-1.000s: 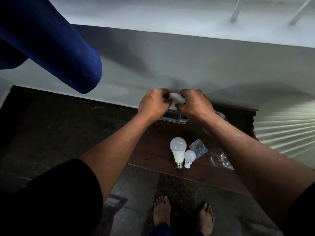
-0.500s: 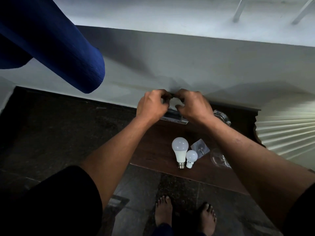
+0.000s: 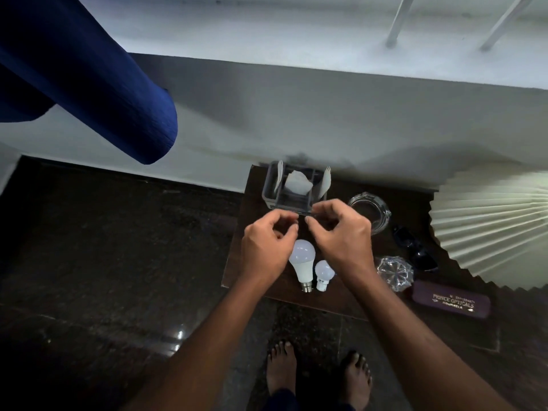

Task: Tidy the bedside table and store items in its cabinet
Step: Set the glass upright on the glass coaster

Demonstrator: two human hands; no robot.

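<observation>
Item: grey plastic organiser tray (image 3: 292,200) holding crumpled white paper (image 3: 298,183), at the back edge of the dark wooden bedside table (image 3: 255,232), against the wall. Left hand (image 3: 267,247) and right hand (image 3: 341,235): fingers curled, pinching together at the tray's near rim; whether they grip it, cannot tell. Handling advice: lift level, clearing the large white bulb (image 3: 302,262) just below.

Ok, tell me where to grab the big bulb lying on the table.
Probably take the large bulb around its tapering white neck, coming from above. It lies flat with its metal cap toward the table's front edge, and the small bulb crowds its right side.
</observation>
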